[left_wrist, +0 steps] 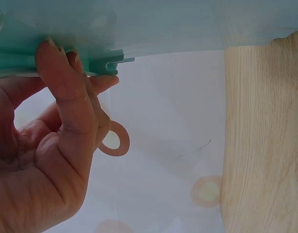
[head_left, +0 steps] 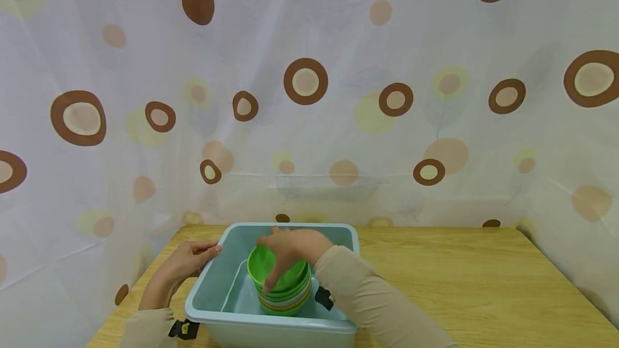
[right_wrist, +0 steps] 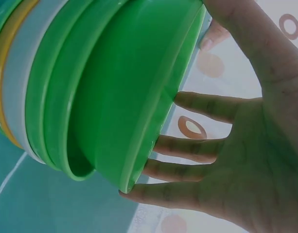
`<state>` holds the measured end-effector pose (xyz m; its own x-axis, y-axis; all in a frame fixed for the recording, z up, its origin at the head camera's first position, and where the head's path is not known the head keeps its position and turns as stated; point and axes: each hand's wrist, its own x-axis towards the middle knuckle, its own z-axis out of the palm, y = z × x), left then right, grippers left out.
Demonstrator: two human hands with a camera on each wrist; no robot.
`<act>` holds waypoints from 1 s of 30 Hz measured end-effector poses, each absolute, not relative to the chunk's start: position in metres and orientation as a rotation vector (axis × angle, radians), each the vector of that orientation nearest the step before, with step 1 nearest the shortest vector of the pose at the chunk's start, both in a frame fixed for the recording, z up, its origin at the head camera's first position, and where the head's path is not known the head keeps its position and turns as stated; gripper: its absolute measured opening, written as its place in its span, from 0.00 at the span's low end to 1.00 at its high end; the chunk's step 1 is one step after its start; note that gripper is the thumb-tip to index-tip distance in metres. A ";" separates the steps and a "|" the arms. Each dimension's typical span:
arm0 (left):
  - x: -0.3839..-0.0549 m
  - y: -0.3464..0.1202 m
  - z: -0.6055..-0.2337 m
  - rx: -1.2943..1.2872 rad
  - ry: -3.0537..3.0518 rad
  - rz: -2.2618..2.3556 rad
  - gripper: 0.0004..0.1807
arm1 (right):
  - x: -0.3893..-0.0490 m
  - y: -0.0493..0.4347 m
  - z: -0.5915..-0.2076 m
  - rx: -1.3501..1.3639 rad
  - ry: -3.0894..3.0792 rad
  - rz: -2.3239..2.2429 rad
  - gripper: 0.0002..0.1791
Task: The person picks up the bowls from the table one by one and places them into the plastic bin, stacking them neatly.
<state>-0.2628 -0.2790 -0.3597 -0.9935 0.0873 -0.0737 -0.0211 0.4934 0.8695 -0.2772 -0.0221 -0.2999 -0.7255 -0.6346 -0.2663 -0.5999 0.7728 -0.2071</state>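
A light-blue plastic tub (head_left: 271, 318) sits on the table, and my left hand (head_left: 186, 262) grips its left rim with the thumb on top and fingers underneath. Inside it stands a stack of nested bowls (head_left: 285, 305), green, pale and yellow. The topmost green bowl (right_wrist: 129, 82) leans at an angle to those below it. My right hand (head_left: 290, 248) reaches over that bowl with fingers spread and fairly straight. In the right wrist view, the fingertips (right_wrist: 134, 193) are right at its rim, and the thumb is at the opposite end.
The wooden table (head_left: 459, 283) extends to the right of the tub. A patterned curtain (head_left: 338, 138) hangs behind the table and along both sides. Tub walls (head_left: 215, 278) surround the stack. Black wrist straps (head_left: 185, 330) show at the sleeves.
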 end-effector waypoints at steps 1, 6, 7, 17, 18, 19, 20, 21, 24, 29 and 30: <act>-0.263 -0.279 -0.360 0.063 2.620 1.526 0.31 | -0.277 -0.022 -0.301 -0.947 2.645 -0.148 0.51; -0.263 -0.279 -0.360 0.066 2.622 1.530 0.31 | -0.277 -0.023 -0.302 -0.949 2.649 -0.112 0.51; -0.263 -0.279 -0.360 0.064 2.623 1.529 0.31 | -0.277 -0.023 -0.303 -0.948 2.650 -0.109 0.51; -0.263 -0.279 -0.360 0.071 2.617 1.537 0.31 | -0.276 -0.022 -0.308 -0.924 2.651 -0.101 0.51; -0.263 -0.279 -0.361 0.069 2.616 1.540 0.30 | -0.276 -0.022 -0.309 -0.924 2.652 -0.099 0.51; -0.263 -0.279 -0.361 0.070 2.617 1.540 0.30 | -0.275 -0.022 -0.309 -0.923 2.652 -0.098 0.51; -0.263 -0.279 -0.361 0.070 2.619 1.540 0.30 | -0.275 -0.022 -0.309 -0.924 2.654 -0.094 0.51; -0.263 -0.279 -0.361 0.070 2.620 1.539 0.30 | -0.275 -0.022 -0.309 -0.924 2.657 -0.091 0.51; -0.263 -0.280 -0.361 0.069 2.621 1.541 0.30 | -0.275 -0.023 -0.309 -0.922 2.666 -0.082 0.51; -0.263 -0.279 -0.360 0.075 2.616 1.545 0.31 | -0.274 -0.023 -0.310 -0.896 2.680 -0.081 0.51; -0.263 -0.279 -0.360 0.078 2.616 1.543 0.31 | -0.274 -0.022 -0.309 -0.890 2.679 -0.085 0.51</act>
<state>-0.2626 -0.2792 -0.3596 -0.9933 0.0966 -0.0629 -0.0083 0.4845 0.8748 -0.2740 -0.0225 -0.3094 -0.7565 -0.5921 -0.2778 -0.5733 0.8048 -0.1538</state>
